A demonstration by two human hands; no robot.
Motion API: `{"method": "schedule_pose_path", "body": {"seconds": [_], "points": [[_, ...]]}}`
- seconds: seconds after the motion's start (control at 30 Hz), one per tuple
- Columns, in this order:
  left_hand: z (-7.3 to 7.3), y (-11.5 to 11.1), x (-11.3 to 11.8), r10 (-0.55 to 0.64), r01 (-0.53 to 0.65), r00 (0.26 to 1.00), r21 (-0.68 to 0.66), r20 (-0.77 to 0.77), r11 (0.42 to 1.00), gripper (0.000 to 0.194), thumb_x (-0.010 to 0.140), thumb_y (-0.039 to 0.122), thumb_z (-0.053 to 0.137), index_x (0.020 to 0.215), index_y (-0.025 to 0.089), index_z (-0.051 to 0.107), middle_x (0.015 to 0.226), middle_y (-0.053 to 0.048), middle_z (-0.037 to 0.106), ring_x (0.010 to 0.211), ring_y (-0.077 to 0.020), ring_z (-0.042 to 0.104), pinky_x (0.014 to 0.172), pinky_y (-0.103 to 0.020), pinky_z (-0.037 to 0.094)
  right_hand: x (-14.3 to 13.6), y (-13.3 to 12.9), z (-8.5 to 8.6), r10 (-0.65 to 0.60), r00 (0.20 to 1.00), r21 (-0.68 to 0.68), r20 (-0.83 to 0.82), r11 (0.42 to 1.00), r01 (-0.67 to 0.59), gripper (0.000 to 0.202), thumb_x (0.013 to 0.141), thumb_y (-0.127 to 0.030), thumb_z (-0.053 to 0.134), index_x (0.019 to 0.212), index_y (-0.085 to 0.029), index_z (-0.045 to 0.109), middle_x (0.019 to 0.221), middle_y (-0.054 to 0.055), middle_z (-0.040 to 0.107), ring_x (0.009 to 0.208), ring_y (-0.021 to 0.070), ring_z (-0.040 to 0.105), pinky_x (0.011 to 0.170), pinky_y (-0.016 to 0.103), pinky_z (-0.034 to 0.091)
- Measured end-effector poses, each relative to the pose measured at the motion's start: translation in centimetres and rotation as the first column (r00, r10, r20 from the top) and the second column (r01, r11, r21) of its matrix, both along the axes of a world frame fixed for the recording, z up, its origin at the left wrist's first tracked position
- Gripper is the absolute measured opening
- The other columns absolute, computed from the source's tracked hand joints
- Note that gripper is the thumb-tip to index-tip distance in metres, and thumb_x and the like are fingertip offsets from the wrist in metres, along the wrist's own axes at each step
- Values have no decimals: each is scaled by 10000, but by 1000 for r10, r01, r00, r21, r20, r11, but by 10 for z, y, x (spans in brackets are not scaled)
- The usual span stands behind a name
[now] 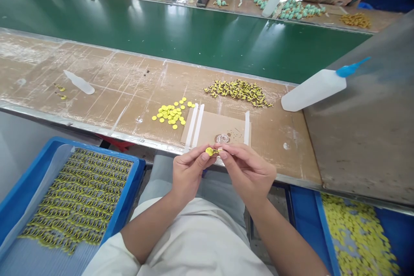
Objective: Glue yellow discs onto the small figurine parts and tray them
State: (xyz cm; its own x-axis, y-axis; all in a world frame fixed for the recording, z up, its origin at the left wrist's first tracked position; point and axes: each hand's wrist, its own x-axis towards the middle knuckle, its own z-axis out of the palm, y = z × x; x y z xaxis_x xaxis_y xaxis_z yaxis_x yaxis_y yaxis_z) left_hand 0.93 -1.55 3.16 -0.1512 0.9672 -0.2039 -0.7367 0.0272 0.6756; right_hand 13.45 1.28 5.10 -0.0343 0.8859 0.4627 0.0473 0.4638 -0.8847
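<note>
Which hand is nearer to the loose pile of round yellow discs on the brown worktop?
Left. The left hand is just in front of the pile of discs and slightly right of it; the right hand is clearly farther off to the right.

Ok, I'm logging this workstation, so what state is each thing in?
Round yellow disc: pinched in left hand.
Flat yellow discs: loose, partly overlapping.
Black-and-yellow pieces: loosely heaped.
Brown cardboard sheet: flat, stained.
White plastic bottle: blue nozzle fitted.
Left blue plastic tray: lined, mostly filled with rows.
Right blue plastic tray: open, yellow pieces spread inside.
</note>
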Motion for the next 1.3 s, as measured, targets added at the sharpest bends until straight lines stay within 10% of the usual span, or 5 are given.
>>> {"method": "schedule_pose_path", "body": {"seconds": [1.3], "points": [[-3, -1, 0, 56, -57, 986, -7, -154, 998, 203, 749, 260, 844, 945, 225, 809, 990, -80, 775, 926, -225, 738, 839, -334, 634, 2, -1, -2, 21, 1000, -13, 23, 1000, -20, 215, 874, -88, 732, 1005, -253, 771, 1017, 61, 726, 902, 238, 714, 824, 388, 621]]}}
